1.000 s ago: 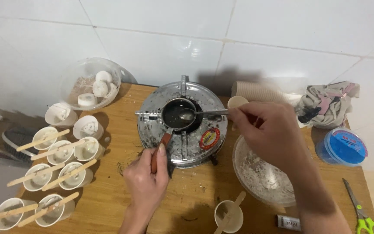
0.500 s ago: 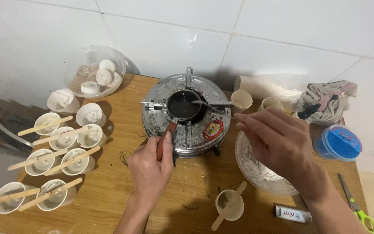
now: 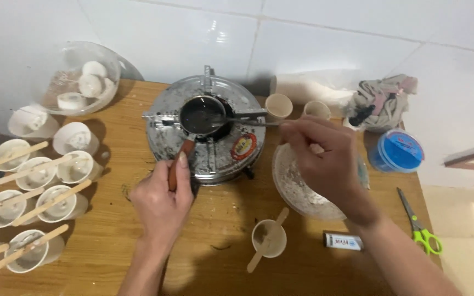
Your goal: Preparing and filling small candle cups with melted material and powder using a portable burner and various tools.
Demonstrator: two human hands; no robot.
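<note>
Along the left edge of the table (image 3: 111, 257) we have rows of small white cups (image 3: 39, 181), most already holding a wooden stick (image 3: 50, 198), so much of the work looks done. Our left hand (image 3: 160, 203) grips the wooden handle of the little dark pan (image 3: 201, 115) on the round metal stove (image 3: 209, 134) at the back middle. One stick cup (image 3: 269, 239) waits near the front edge. Our right hand (image 3: 322, 159), fingers pinched closed, holds a spoon (image 3: 242, 121) in the pan, above a pale bowl (image 3: 292, 186). Two empty cups sit behind. A small white box (image 3: 343, 240) lies near the front right; a blue round tub (image 3: 395, 151) stands at the right edge.
</note>
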